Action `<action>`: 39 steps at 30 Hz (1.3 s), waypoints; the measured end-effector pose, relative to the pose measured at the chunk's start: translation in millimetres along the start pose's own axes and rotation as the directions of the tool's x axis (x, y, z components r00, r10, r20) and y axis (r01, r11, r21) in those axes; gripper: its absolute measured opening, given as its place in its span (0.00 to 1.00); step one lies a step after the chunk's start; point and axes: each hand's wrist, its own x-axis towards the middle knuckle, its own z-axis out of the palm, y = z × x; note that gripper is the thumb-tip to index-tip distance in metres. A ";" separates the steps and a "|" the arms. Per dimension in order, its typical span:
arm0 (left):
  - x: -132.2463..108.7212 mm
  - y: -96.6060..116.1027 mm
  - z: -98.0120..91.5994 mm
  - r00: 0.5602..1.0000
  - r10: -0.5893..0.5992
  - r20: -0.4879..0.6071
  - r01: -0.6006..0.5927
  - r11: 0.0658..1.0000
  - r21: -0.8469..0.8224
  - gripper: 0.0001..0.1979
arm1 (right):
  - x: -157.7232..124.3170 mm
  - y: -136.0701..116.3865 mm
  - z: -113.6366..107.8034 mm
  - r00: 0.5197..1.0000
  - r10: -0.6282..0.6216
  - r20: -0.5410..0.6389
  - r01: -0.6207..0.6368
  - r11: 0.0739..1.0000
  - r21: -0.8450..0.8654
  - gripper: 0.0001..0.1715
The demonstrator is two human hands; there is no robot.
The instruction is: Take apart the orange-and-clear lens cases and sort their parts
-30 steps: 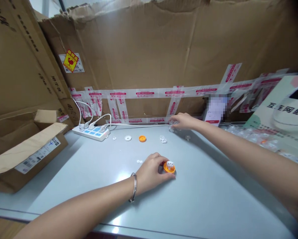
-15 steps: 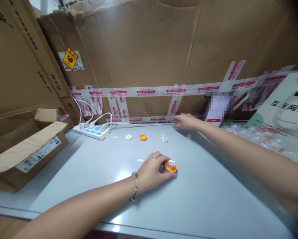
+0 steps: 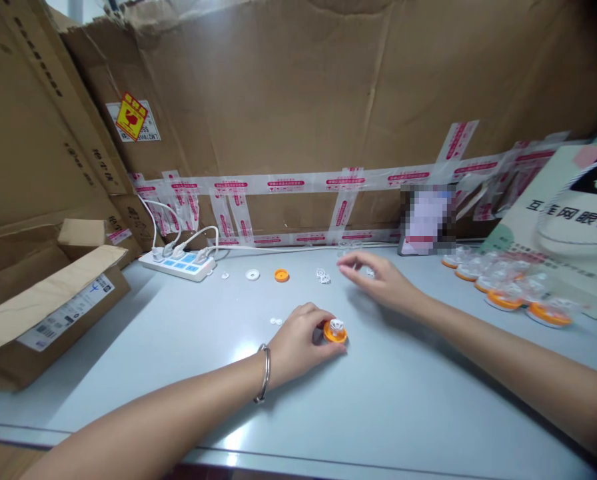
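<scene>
My left hand (image 3: 302, 339) rests on the table, thumb and fingers closed around the rim of an orange round base (image 3: 342, 337). A white openwork gear-like piece (image 3: 336, 325) sits upright on it, with something clear beneath. My right hand (image 3: 381, 280) hovers farther back, its fingers bent toward the thumb; whatever may be in the pinch is too small or clear to make out. Clear parts (image 3: 351, 248) lie behind that hand. White openwork pieces (image 3: 323, 276) are just left of its fingertips. Two small white discs (image 3: 276, 321) lie left of my left hand.
Along the back sit an orange ring (image 3: 281, 275), a white ring (image 3: 252, 274), a small white piece (image 3: 225, 275) and a power strip (image 3: 178, 264). Several clear-topped orange-based pieces (image 3: 503, 300) stand right, near a blurred phone (image 3: 426, 220). An open carton (image 3: 78, 300) is left.
My right hand has drawn back from the clear parts toward me. My left hand still grips the orange base. The view has shifted slightly to the right, showing more orange-based pieces.
</scene>
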 end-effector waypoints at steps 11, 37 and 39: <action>1.4 2.0 -0.2 1.000 -0.020 0.001 0.020 1.000 0.002 0.12 | -48.6 -32.8 16.6 0.945 -0.116 0.307 0.093 0.992 0.089 0.08; -4.8 4.3 -4.0 0.988 0.086 -0.130 -0.094 0.994 -0.059 0.22 | -44.0 -51.0 19.2 0.964 0.256 0.071 -0.254 0.812 0.525 0.19; -3.7 7.4 -11.2 0.971 0.110 -0.211 -0.134 0.985 -0.105 0.17 | -42.2 -53.5 18.4 0.957 0.277 0.083 -0.268 0.741 0.616 0.18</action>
